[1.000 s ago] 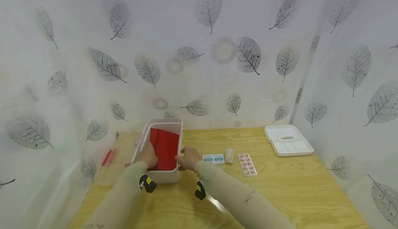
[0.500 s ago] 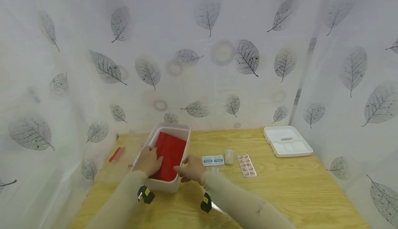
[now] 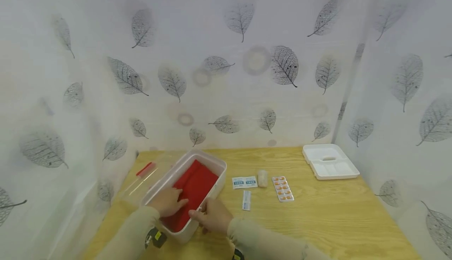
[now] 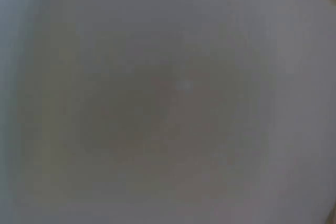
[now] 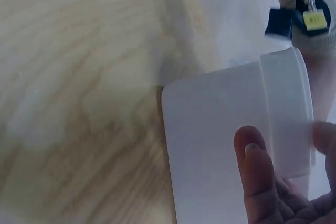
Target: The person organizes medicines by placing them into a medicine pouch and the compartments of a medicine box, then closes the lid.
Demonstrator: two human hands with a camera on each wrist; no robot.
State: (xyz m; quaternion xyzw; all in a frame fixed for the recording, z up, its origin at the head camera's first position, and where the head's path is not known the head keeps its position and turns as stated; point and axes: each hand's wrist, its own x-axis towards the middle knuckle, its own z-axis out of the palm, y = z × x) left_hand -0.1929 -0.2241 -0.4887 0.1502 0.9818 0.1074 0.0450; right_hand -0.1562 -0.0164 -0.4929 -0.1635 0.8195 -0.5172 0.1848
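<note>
An open white plastic box (image 3: 217, 187) stands at an angle on the table's left side, with a folded red cloth (image 3: 199, 181) inside it. My left hand (image 3: 165, 202) reaches over the box's left rim, its fingers extended on the red cloth. My right hand (image 3: 213, 215) grips the box's right rim near the front corner. In the right wrist view, the thumb is at the rim and a finger (image 5: 254, 166) lies against the outer wall. The left wrist view is a grey blur.
A clear lid with a red handle (image 3: 145, 169) lies left of the box. To the right are a blue-and-white packet (image 3: 244, 182), a small sachet (image 3: 246, 200), a bandage roll (image 3: 262, 178) and a capsule blister pack (image 3: 283, 188). A white compartment tray (image 3: 330, 162) sits at the far right.
The box has turned clockwise and come nearer, its far end swinging right. Both hands have moved nearer with it. The small sachet has come into full view beside the right forearm.
</note>
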